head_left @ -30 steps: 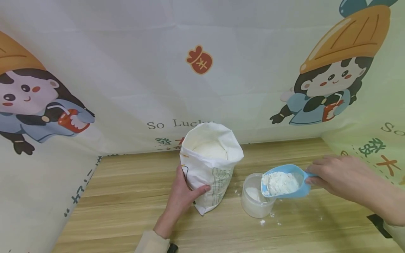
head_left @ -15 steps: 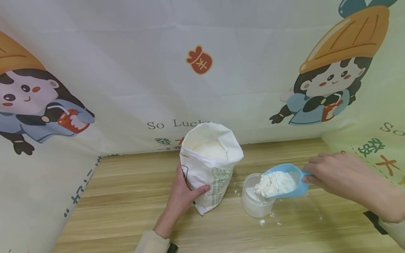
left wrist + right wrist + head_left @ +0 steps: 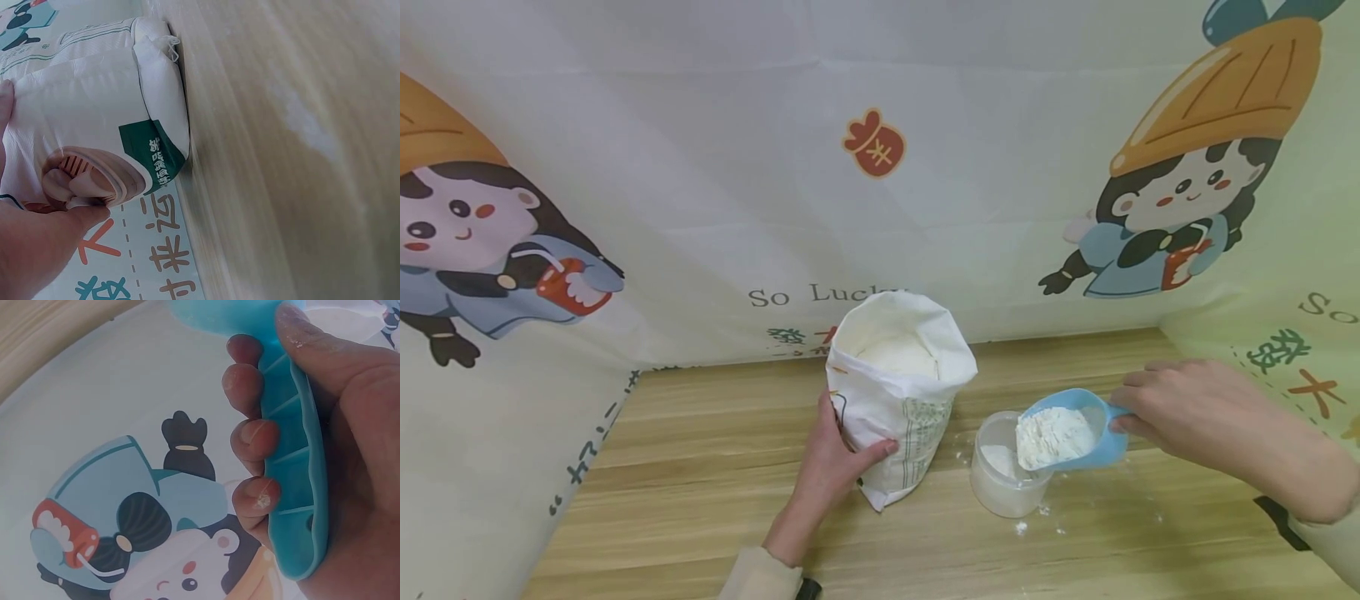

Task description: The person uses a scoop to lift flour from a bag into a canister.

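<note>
A white flour bag stands upright with its top open, white powder inside it. My left hand holds the bag's lower left side, thumb across the front; the left wrist view shows the fingers partly out of frame. In my right hand is a blue scoop, its ribbed handle wrapped by the fingers. White flour fills the scoop, its lip over the right side of a clear plastic jar. Some white powder lies in the jar, partly hidden by the scoop.
Small spills of flour dot the wooden table around the jar. A printed cloth hangs behind the table and along both sides. The bag stands close to the back cloth, left of the jar.
My right hand and the scoop have shifted slightly left over the jar. The flour has slid toward the scoop's lip. The left hand, bag and jar stay in place.
</note>
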`<action>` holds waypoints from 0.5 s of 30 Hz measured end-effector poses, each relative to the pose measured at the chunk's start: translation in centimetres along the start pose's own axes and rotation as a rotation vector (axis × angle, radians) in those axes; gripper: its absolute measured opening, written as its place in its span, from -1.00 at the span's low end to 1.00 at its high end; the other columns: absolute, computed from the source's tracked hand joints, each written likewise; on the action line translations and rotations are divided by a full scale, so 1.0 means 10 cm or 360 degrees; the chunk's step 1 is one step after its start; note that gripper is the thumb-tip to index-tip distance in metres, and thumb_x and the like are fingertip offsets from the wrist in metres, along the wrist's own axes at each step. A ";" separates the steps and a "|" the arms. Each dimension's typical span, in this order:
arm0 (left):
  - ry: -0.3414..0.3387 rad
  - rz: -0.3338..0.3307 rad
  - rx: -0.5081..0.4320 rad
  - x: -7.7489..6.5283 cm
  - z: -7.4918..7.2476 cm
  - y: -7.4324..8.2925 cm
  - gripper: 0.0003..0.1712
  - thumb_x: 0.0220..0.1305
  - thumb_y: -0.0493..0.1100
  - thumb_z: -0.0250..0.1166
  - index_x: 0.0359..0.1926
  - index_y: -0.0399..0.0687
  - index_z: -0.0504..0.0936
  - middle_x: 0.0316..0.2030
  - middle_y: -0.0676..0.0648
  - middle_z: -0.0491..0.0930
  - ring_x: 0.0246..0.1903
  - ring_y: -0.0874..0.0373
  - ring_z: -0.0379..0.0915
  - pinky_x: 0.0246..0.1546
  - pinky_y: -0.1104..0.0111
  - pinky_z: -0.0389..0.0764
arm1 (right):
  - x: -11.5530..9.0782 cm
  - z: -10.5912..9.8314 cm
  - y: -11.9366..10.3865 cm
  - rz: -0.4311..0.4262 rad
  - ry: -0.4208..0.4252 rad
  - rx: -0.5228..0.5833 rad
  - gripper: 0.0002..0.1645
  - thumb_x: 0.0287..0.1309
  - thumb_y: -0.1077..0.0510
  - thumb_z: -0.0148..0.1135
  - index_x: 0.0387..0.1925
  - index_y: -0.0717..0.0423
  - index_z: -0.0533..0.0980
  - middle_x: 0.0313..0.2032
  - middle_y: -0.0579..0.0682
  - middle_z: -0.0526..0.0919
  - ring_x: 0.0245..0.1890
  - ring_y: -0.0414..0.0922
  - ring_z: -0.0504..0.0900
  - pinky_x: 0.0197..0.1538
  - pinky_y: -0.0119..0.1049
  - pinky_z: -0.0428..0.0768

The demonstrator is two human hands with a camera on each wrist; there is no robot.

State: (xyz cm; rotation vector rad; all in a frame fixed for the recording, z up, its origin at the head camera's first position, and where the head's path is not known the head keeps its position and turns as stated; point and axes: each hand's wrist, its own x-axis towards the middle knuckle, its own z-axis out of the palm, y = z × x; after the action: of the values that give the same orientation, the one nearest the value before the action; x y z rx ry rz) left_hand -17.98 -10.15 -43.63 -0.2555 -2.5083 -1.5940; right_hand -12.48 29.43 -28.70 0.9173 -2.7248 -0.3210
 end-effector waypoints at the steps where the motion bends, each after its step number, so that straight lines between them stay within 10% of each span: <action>1: 0.0000 -0.0003 -0.0002 0.00 0.00 0.00 0.34 -0.06 -0.03 0.72 0.57 -0.13 0.02 0.31 -0.30 0.44 0.29 -0.19 0.39 0.35 -0.08 0.36 | 0.00 0.00 0.00 -0.0006 0.0001 -0.0002 -0.57 0.02 -0.02 0.61 -0.59 -0.23 0.42 -0.58 -0.34 0.30 -0.56 -0.27 0.34 -0.57 -0.31 0.34; 15: 0.0000 -0.0006 -0.0014 0.01 0.00 -0.01 0.36 -0.06 -0.02 0.72 0.57 -0.14 0.01 0.33 -0.31 0.42 0.31 -0.18 0.37 0.37 -0.06 0.34 | 0.09 -0.04 -0.04 0.0038 -0.0066 -0.0014 -0.65 0.00 -0.04 0.62 -0.57 -0.20 0.52 -0.60 -0.32 0.34 -0.57 -0.26 0.33 -0.57 -0.34 0.31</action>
State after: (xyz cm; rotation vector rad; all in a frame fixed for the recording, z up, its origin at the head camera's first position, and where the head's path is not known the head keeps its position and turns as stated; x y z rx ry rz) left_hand -18.05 -10.17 -43.69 -0.2522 -2.5038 -1.6069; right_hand -12.77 28.50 -28.30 0.8845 -2.7675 -0.3508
